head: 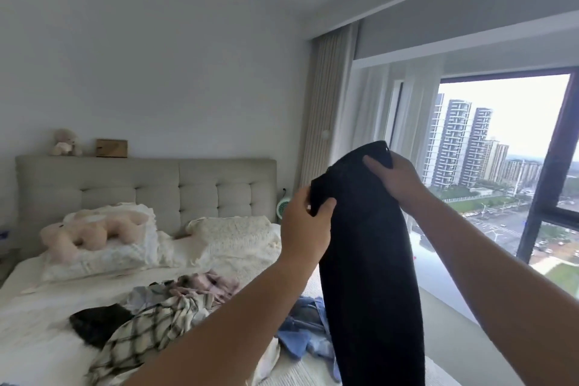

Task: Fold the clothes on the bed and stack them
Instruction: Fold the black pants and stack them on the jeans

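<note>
Up over the bed (47, 323), black trousers (369, 260) hang lengthwise downward, left hand (305, 229) and right hand (396, 177) pinching the waistband's opposite ends.

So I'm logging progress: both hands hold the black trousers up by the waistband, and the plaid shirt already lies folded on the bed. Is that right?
Not quite. The head view shows the plaid shirt lying crumpled in the unfolded heap on the bed, not folded. The rest stands: the left hand and right hand hold the black trousers up by the waistband.
</note>
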